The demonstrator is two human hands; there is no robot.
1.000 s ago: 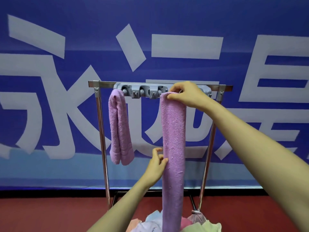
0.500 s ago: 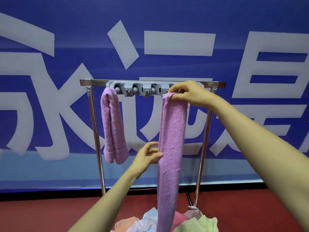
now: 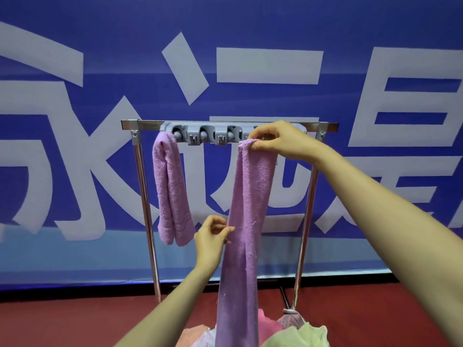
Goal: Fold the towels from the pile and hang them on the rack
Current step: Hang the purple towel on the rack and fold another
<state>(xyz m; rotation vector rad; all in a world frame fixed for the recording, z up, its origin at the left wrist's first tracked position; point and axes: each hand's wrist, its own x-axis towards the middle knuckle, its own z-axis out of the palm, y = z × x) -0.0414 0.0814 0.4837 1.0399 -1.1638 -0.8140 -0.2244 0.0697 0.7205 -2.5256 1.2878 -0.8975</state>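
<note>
A long purple towel (image 3: 248, 221), folded into a narrow strip, hangs straight down in front of the metal rack (image 3: 145, 125). My right hand (image 3: 280, 140) pinches its top end just below the grey hook strip (image 3: 200, 134) on the top bar. My left hand (image 3: 213, 237) pinches the towel's left edge about halfway down. A second purple towel (image 3: 170, 191) hangs doubled over the leftmost hook. The pile of towels (image 3: 295, 334) lies at the bottom, partly hidden by the hanging strip.
A blue banner with large white characters (image 3: 75, 171) covers the wall behind the rack. The floor (image 3: 75, 319) is red. Two hooks between the hung towel and my right hand are bare. The rack's legs (image 3: 304, 221) stand on either side.
My left hand has slid slightly left and up along the towel's edge. The towel's lower part now slants a little to the left. My right hand stays at the hook strip.
</note>
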